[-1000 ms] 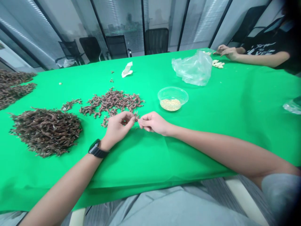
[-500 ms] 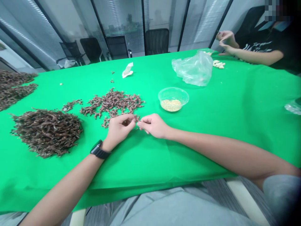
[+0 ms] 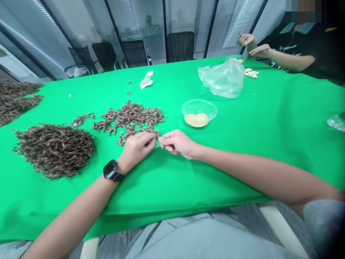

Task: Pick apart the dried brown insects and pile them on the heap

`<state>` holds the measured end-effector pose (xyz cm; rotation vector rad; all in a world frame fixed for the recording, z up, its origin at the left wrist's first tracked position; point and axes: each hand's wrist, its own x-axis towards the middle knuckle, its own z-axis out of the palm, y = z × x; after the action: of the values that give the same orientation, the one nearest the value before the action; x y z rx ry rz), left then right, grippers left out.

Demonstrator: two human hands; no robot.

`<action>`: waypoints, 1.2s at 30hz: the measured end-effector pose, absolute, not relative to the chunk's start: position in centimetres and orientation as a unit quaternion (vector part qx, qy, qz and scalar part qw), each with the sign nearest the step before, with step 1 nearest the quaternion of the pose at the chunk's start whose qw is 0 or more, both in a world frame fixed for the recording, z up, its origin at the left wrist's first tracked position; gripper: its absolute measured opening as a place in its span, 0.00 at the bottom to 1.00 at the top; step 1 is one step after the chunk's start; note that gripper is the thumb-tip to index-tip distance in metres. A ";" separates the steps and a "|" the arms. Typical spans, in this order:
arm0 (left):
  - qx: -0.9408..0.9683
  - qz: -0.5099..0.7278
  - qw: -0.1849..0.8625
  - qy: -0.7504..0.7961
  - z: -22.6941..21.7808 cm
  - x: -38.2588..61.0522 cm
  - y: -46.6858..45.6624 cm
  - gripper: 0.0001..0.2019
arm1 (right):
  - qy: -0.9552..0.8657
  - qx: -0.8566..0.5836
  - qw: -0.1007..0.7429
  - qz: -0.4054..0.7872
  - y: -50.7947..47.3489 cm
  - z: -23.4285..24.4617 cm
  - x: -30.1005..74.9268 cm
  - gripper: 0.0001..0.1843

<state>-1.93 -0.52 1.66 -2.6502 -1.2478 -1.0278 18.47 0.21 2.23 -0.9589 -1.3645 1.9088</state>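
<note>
Green tablecloth (image 3: 205, 180): spread over the table, lightly creased, under all items listed below.

Left hand (image 3: 137, 151): fingers curled, nearly closed, fingertips and thumb pinched on a small bit of the dried brown sprigs (image 3: 129, 120) (the bit itself is too small to resolve). Black smartwatch (image 3: 111, 170) worn on the wrist.

Right hand (image 3: 176, 144): mostly closed, thumb and forefinger pinched at the same bit, tips just beside the left fingertips.

Sprig scatter: loose layer mid-cloth, directly ahead of the hands, its near edge just beside the left fingers.

Sprig heaps: one large dense mound (image 3: 55, 151) left of the left hand; two more (image 3: 16, 102) at the far-left cloth edge, cut off by the frame.

Clear plastic bowl (image 3: 198, 112): right of the scatter, well apart from the hands, holding pale grains (image 3: 196, 120) in its base.

Clear plastic bag (image 3: 222, 78): crumpled, farther along the cloth.

White paper scrap (image 3: 146, 80): lying beyond the scatter.

Pale elongated pieces (image 3: 251, 73): small group just beside the bag.

Co-worker's hands (image 3: 245, 39): raised at the far corner above the cloth, fingers partly curled; any held item cannot be made out.
</note>
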 end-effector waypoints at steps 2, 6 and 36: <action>-0.882 -0.293 0.065 -0.362 1.6 -2.5 -0.3 0.09 | -0.488 -0.346 0.286 0.749 0.3 2.2 18.6 0.23; -0.898 -0.275 0.106 -0.326 1.6 -2.8 -0.2 0.09 | -0.476 -0.326 0.276 0.768 0.6 2.2 18.9 0.22; -0.493 -0.374 -0.635 -0.463 2.9 -0.8 -0.2 0.11 | -0.840 -0.364 0.308 0.257 0.2 0.8 19.1 0.21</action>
<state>-0.77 -0.25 2.85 -2.8842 -2.7049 -2.1844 19.08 0.24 0.84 -0.9620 -2.2221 0.6807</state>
